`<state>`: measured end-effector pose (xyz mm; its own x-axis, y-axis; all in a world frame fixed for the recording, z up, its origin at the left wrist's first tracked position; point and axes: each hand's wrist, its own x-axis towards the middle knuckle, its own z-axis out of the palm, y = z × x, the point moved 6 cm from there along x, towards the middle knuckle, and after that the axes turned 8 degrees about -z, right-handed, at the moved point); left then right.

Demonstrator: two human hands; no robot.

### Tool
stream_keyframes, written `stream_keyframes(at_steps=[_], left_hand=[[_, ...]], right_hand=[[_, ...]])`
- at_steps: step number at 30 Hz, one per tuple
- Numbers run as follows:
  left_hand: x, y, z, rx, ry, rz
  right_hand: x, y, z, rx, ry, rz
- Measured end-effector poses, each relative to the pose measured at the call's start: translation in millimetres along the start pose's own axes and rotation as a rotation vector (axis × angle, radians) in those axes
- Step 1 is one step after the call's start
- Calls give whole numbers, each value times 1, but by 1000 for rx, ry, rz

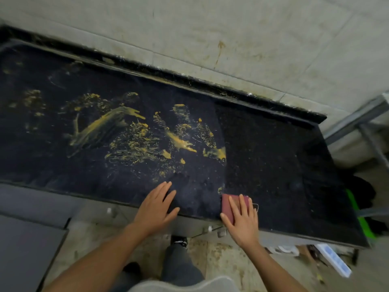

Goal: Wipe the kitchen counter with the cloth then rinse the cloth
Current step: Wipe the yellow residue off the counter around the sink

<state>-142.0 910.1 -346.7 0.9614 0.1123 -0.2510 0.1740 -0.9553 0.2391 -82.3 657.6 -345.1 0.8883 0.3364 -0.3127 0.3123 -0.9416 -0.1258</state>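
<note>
Head view: we log cloth (227,205) at counter (273,165) near edge, long axis toward wall (231,28); right hand (242,220) flat atop, left hand (155,209) beside, fingers straight, apart

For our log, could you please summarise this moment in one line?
right hand: flat on cloth | left hand: flat on counter | yellow smears: unwiped

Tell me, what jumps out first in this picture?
The messy yellow smears spread over the middle and left of the dark counter. Next, the red cloth at the counter's front edge, with the right hand pressing flat on it. The left hand lies flat on the counter beside it, apart from the cloth.
</note>
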Motion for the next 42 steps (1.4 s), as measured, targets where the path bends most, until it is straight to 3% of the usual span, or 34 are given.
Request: stream_keyframes(at_steps=[8,14,16,19,23,27,30,32,34,36,38,42], left_hand=[[-24,-37,-8,21,83,6],[-34,-56,-16,-136,88,-110],[-36,-59,-22,-197,174,-120],[-37,-68,-22,-259,185,-158],[-32,-85,-18,-284,212,-215],[-19,-97,-25,-283,236,-272],[-7,-102,-33,-255,220,-305],[0,-104,-35,-218,227,-325],[6,-106,-32,-199,218,-357],[11,-107,-28,-201,215,-401],[13,-107,-25,-198,227,-448],[19,-109,-24,-172,269,-536]], right_hand=[[-17,-6,12,-88,-99,-48],[-31,-22,6,30,110,-55],[-34,-26,4,124,141,-22],[-41,-35,-7,673,203,79],[-34,-37,-24,1627,285,448],[-2,-18,-50,1989,259,609],[34,17,-81,1834,501,557],[58,46,-104,1365,668,467],[87,68,-105,780,572,439],[118,76,-86,468,332,435],[143,71,-70,356,191,430],[200,46,-82,381,209,352]])
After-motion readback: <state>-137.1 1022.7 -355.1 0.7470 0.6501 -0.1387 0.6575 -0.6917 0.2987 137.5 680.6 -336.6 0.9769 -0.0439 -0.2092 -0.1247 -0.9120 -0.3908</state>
